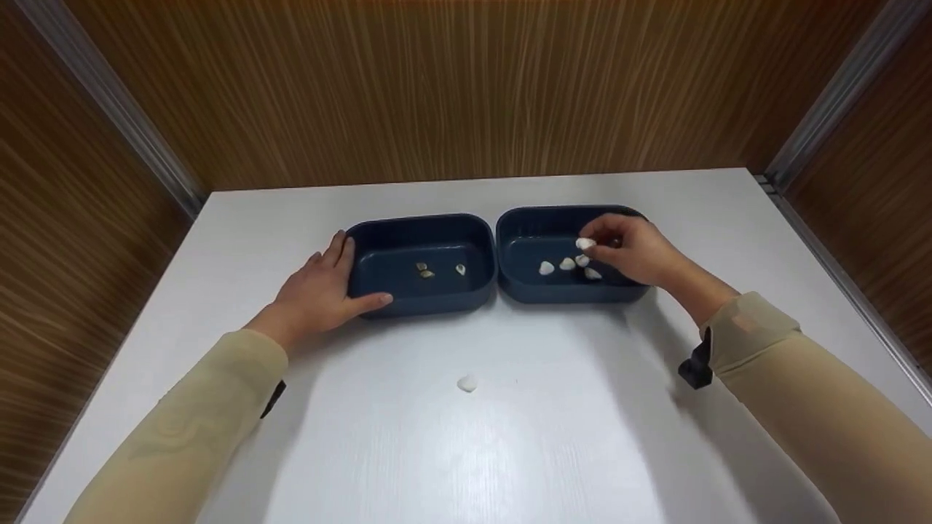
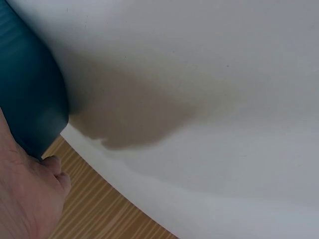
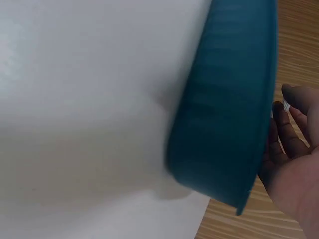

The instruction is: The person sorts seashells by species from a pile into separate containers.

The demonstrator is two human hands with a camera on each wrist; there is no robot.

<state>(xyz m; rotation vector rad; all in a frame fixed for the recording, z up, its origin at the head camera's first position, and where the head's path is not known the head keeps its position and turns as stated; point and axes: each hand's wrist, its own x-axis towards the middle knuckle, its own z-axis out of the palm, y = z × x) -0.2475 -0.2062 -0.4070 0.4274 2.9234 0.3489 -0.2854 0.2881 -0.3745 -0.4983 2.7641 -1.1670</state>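
Observation:
My right hand (image 1: 632, 247) pinches a white seashell (image 1: 585, 244) between thumb and fingertips, over the right dark blue container (image 1: 575, 292). Several other white shells, one of them a pale shell (image 1: 546, 268), lie on that container's floor. At the left dark blue container (image 1: 429, 304), my left hand (image 1: 317, 291) rests against the left end, fingers along the side and thumb at the front rim. Small brownish shells (image 1: 427, 274) lie inside it. In the right wrist view the teal-looking container wall (image 3: 224, 99) hides part of my right hand (image 3: 294, 144).
On the white table (image 1: 408, 451), a lone white shell (image 1: 467, 383) lies in front of the two containers, which stand side by side almost touching. A wood-grain panel (image 1: 466, 87) rises behind the table, with similar panels at both sides.

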